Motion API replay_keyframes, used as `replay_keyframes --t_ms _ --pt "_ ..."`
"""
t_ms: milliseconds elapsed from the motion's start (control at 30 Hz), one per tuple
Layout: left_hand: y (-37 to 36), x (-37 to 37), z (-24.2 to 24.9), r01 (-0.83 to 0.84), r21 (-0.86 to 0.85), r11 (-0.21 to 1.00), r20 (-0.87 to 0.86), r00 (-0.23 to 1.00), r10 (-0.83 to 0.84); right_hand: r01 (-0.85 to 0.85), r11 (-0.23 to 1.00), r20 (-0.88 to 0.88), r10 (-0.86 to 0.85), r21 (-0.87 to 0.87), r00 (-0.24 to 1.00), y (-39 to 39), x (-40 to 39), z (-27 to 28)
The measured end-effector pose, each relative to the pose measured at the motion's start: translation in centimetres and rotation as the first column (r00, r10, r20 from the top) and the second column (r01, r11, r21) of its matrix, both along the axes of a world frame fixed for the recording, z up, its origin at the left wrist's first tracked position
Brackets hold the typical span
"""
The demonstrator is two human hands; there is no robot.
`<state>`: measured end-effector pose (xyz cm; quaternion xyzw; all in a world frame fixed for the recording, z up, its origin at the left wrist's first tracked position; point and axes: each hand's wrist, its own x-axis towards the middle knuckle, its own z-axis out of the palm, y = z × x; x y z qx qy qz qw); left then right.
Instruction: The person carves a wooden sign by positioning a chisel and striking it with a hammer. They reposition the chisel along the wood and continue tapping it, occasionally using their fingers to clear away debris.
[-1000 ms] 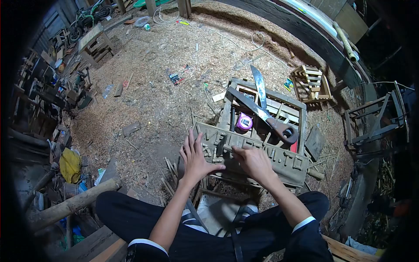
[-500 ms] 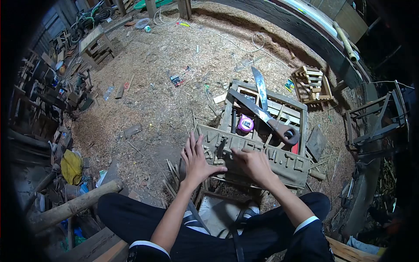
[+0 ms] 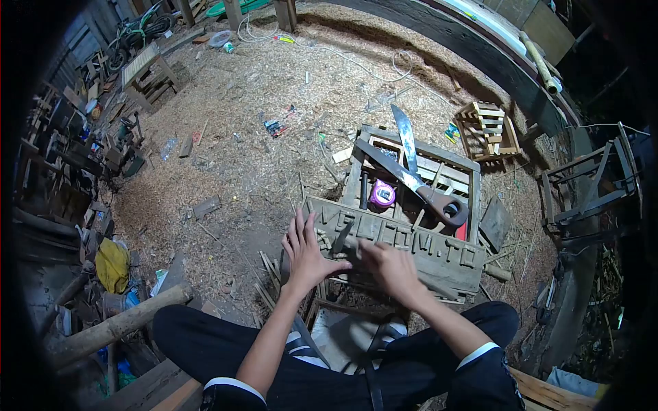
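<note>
A wooden board lies in front of my knees, with small bamboo or wood pieces forming letter-like shapes along it. My left hand rests at the board's left end, fingers spread and thumb stretched right beside a few short loose pieces. Closed and slightly blurred, my right hand grips what looks like a hammer, its dark head over the board near my left thumb. The handle is mostly hidden by my fingers.
Beyond the board, a slatted wooden crate carries a handsaw, a wide blade and a purple tape measure. A slatted box stands farther right. A thick pole lies at left. Wood shavings cover the ground.
My right hand and the hammer have shifted slightly left and down over the board. My left hand stays in nearly the same place. The view has tilted a little.
</note>
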<state>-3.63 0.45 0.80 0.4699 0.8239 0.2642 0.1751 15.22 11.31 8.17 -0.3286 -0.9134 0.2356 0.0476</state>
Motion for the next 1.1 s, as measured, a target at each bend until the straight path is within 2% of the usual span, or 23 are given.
replay_keyframes --t_ms 33,100,133,200,300,367,433,500,600,633,700,833,900,967,1100 --pt "-0.1 -0.1 0.0 0.014 -0.029 0.999 -0.03 0.999 -0.014 -0.096 0.993 -0.12 0.088 -0.062 0.989 -0.5 0.2 -1.4" --pt "0.0 -0.3 -0.1 0.027 -0.057 0.998 -0.06 0.998 -0.03 -0.083 0.996 0.021 0.083 0.023 0.996 -2.7 0.7 -1.5" --pt "0.0 -0.4 -0.1 0.031 -0.021 0.999 -0.053 0.998 -0.032 -0.083 0.996 0.022 0.082 0.022 0.996 -2.9 0.7 -0.9" --pt "-0.2 -0.4 -0.2 0.035 0.013 0.999 -0.039 0.999 -0.035 0.022 0.999 -0.134 -0.015 0.049 0.991 -3.3 1.0 -0.3" --pt "-0.2 -0.6 0.1 0.07 0.01 0.998 -0.015 0.997 -0.07 0.129 0.99 -0.22 -0.113 0.059 0.969 -2.2 1.7 -0.5" --pt "-0.1 -0.5 0.4 0.061 0.059 0.996 -0.024 0.998 -0.06 0.132 0.99 -0.21 -0.121 0.039 0.97 -2.0 2.7 -0.9" --pt "-0.1 -0.9 0.5 0.052 0.051 0.997 0.007 0.999 -0.053 0.141 0.988 -0.184 -0.151 -0.064 0.971 -2.4 3.4 -1.2" --pt "-0.4 -1.4 0.2 0.109 0.046 0.993 0.008 0.994 -0.11 0.161 0.983 -0.182 -0.175 -0.091 0.967 -2.5 3.8 -1.5" --pt "-1.0 -1.7 2.0 0.117 0.111 0.987 0.064 0.99 -0.124 0.196 0.974 -0.186 -0.215 -0.115 0.959 -2.2 4.4 -1.7" --pt "-1.1 -1.5 1.2 0.118 0.11 0.987 0.057 0.991 -0.125 0.208 0.971 -0.195 -0.228 -0.116 0.954 -2.1 4.6 -1.8" --pt "-1.9 -0.1 -1.3 0.216 -0.016 0.976 -0.189 0.958 -0.215 0.207 0.97 -0.204 -0.231 -0.13 0.951 -2.2 4.6 -1.9" --pt "-2.3 2.0 -0.6 0.132 0.021 0.991 -0.254 0.959 -0.123 0.191 0.971 -0.227 -0.22 -0.141 0.949 -2.7 4.3 -2.3" --pt "-2.2 1.4 -0.6 0.144 0.044 0.989 -0.265 0.956 -0.127 0.182 0.969 -0.228 -0.217 -0.165 0.949 -3.5 4.1 -2.8" --pt "-1.7 0.1 0.1 0.238 -0.002 0.971 -0.205 0.951 -0.233 0.132 0.986 -0.261 -0.153 -0.098 0.953 -4.4 4.1 -3.3" --pt "-1.0 -0.7 1.5 0.261 0.045 0.964 -0.132 0.958 -0.253 0.072 0.977 -0.263 -0.125 -0.201 0.957 -3.9 4.4 -2.9"
